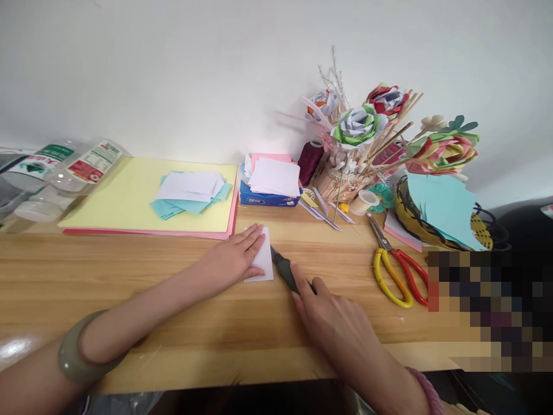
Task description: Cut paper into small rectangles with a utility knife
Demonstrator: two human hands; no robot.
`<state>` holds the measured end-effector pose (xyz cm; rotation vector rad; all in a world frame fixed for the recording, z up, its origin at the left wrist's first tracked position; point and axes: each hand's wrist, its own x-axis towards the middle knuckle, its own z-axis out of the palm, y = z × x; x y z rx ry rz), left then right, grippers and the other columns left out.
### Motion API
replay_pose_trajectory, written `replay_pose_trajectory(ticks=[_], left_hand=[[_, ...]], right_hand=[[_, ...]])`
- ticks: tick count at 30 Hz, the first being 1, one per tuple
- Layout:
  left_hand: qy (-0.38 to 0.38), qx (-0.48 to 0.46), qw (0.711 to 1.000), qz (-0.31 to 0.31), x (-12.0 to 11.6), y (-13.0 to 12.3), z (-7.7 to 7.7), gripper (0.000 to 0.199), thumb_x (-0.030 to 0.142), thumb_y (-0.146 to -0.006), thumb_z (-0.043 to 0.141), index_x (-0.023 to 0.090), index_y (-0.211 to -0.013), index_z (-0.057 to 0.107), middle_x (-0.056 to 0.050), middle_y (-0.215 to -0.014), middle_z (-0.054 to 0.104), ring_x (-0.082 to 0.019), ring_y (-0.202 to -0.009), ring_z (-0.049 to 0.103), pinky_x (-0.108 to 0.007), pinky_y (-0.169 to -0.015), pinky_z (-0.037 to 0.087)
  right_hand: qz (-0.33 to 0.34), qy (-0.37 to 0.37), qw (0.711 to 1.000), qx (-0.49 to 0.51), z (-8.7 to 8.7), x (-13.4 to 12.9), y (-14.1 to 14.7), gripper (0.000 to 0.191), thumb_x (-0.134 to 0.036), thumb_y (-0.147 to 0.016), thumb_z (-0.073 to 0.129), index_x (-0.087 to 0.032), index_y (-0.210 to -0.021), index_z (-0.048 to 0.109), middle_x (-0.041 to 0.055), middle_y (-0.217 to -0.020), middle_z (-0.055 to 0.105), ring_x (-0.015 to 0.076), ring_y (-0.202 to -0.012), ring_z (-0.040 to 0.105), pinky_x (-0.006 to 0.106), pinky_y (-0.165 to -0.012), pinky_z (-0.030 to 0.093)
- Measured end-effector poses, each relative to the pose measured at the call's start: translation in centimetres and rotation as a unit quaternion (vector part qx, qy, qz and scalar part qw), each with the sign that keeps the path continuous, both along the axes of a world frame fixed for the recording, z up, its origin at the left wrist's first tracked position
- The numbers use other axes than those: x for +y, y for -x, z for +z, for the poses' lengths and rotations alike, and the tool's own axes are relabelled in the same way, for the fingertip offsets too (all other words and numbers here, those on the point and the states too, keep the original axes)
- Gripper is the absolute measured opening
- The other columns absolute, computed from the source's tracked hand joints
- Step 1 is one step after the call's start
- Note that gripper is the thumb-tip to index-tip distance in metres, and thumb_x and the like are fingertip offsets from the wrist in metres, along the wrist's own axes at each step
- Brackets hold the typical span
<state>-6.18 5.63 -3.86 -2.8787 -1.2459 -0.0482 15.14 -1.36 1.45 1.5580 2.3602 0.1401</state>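
Observation:
A small white sheet of paper (264, 262) lies on the wooden table (181, 311). My left hand (233, 253) rests flat on it, fingers stretched out, covering its left part. In my right hand (324, 305) is a dark green utility knife (287, 273), wrapped by my fingers, with the forefinger along its handle. The knife's tip is at the right edge of the paper; whether it touches the sheet I cannot tell.
Scissors (391, 259) lie at the right, near a yellow basket (406, 216) with turquoise paper. Behind stand a pot of paper flowers (345, 178), a thread spool (311, 158) and a blue box (268, 197). Large yellow sheets (116, 202) and plastic bottles (86, 167) are at the left.

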Motion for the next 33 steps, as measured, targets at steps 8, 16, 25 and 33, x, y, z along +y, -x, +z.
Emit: replay_pose_trajectory(ticks=[8,16,25,33], left_hand=[[-0.015,-0.004,1.000,-0.003,0.0,-0.1,0.0,0.070,0.052,-0.090,0.044,-0.001,-0.135,0.036,-0.023,-0.145,0.024,-0.028,-0.136,0.023,-0.037,-0.109,0.029],[-0.012,0.007,1.000,-0.004,-0.2,-0.1,0.5,0.071,0.050,-0.090,0.045,-0.004,-0.134,0.036,-0.025,-0.143,0.027,-0.030,-0.135,0.027,-0.038,-0.108,0.032],[0.005,-0.019,1.000,0.005,0.0,0.1,0.0,0.068,0.053,-0.092,0.039,0.002,-0.137,0.035,-0.022,-0.146,0.025,-0.027,-0.137,0.022,-0.037,-0.109,0.029],[0.055,-0.134,0.989,0.042,0.7,0.2,0.9,0.037,0.030,-0.096,0.036,0.014,-0.127,0.050,-0.011,-0.139,0.045,-0.022,-0.130,0.038,-0.037,-0.107,0.033]], right_hand=[[-0.006,-0.001,1.000,-0.007,0.3,1.5,0.5,0.048,-0.028,-0.092,0.039,-0.020,-0.139,0.035,0.0053,-0.084,0.064,0.0205,-0.057,0.067,0.029,-0.043,0.050],[-0.002,-0.008,1.000,-0.004,0.3,2.4,0.8,0.047,-0.028,-0.092,0.040,-0.020,-0.138,0.036,0.0045,-0.085,0.065,0.0210,-0.058,0.067,0.030,-0.044,0.050],[-0.009,-0.051,0.999,-0.003,0.4,4.5,0.7,0.048,-0.029,-0.094,0.036,-0.015,-0.140,0.033,0.0077,-0.085,0.065,0.0201,-0.063,0.067,0.028,-0.046,0.045],[-0.022,-0.135,0.991,0.006,-0.4,6.2,-3.1,0.045,-0.030,-0.094,0.038,-0.023,-0.138,0.035,0.0070,-0.088,0.061,0.0198,-0.073,0.064,0.025,-0.046,0.039]])
